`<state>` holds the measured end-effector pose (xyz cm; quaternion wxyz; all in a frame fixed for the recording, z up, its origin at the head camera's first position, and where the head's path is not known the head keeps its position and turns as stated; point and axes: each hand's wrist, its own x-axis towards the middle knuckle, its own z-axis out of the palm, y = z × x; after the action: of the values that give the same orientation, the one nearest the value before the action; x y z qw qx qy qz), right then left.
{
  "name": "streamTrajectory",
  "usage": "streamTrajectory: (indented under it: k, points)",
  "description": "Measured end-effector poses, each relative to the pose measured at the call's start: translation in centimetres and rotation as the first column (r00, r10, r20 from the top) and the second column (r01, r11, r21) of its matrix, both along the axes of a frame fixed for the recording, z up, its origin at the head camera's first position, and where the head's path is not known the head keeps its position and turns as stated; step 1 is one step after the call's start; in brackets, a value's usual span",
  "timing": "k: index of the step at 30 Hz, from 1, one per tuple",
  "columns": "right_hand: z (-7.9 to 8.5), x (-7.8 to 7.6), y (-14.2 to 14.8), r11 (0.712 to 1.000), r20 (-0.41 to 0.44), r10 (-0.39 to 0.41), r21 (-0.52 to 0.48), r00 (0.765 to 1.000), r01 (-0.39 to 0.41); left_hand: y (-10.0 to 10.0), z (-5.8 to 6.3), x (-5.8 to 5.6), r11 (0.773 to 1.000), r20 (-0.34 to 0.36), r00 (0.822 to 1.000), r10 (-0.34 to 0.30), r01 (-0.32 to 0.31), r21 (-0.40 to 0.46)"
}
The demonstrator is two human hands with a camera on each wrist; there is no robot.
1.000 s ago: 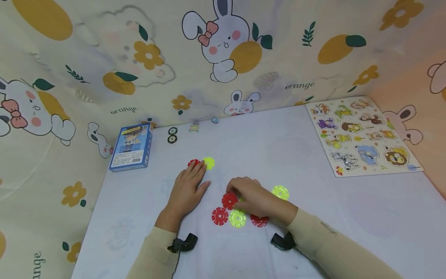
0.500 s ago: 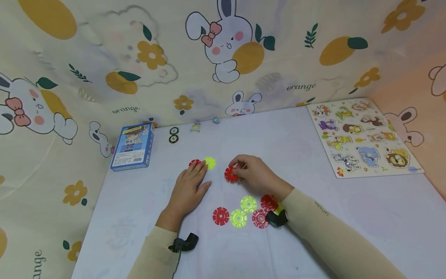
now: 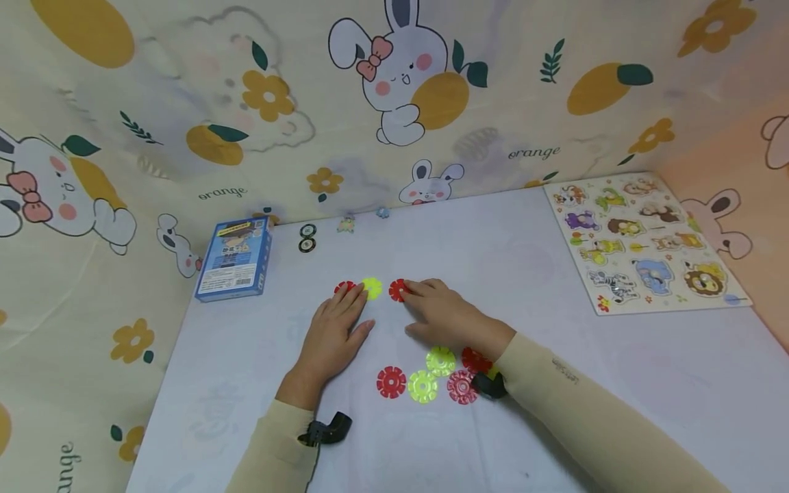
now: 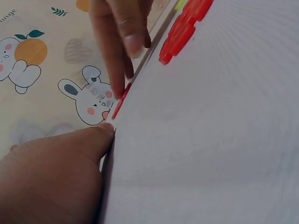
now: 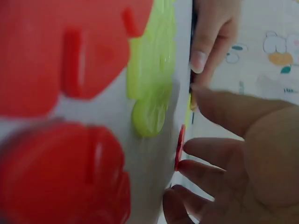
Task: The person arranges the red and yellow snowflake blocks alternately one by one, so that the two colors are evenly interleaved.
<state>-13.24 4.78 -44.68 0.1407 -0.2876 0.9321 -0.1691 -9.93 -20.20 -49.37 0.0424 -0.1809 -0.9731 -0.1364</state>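
My left hand (image 3: 333,335) lies flat on the table, its fingertips over a red notched plastic disc (image 3: 342,286) and at the edge of a yellow-green one (image 3: 372,288). To the right of these, with a gap between, another red disc (image 3: 396,290) lies flat. The extended fingertips of my right hand (image 3: 446,315) rest on that disc's right side, thumb held apart. The right wrist view shows the same red disc (image 5: 179,148) edge-on at the fingertips. Nearer the front sit more discs, among them a red one (image 3: 391,382) and a yellow-green one (image 3: 422,387).
A blue box (image 3: 233,260) stands at the back left. Beside it lie two dark round chips (image 3: 307,245) and two small figures, one of them blue (image 3: 383,213). An animal puzzle board (image 3: 647,239) occupies the right rear corner. The right wrist camera overhangs some front discs.
My right hand lifted a red disc from the front group, carried it back and left, and set it down right of the yellow-green disc; its pinch has loosened. My left hand stayed put.
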Motion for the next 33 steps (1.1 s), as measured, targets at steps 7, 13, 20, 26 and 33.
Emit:
streamTrajectory:
  k: [7, 13, 20, 26, 33]
  points:
    - [-0.4, 0.1, -0.8, 0.993, -0.050, 0.063, 0.106, 0.997, -0.058, 0.1, 0.1, 0.0, 1.000, 0.004, 1.000, -0.001, 0.001, 0.009]
    - [-0.1, -0.2, -1.1, 0.991, -0.027, 0.063, 0.117, 0.998, -0.059, 0.2, 0.1, 0.0, 1.000, 0.015, 1.000, 0.004, -0.004, -0.001]
    - [0.0, -0.7, -1.2, 0.987, -0.021, 0.086, 0.137, 0.996, -0.082, 0.1, 0.2, 0.1, 1.000, 0.009, 1.000, 0.005, -0.005, -0.003]
    - [0.3, -1.0, -1.2, 0.986, -0.005, 0.096, 0.135, 0.995, -0.094, 0.1, 0.1, 0.1, 1.000, -0.002, 1.000, 0.009, -0.009, -0.009]
    - [0.5, -1.2, -1.3, 0.988, 0.002, 0.095, 0.121, 0.996, -0.094, 0.0, 0.2, 0.1, 1.000, -0.004, 1.000, 0.007, -0.007, -0.010]
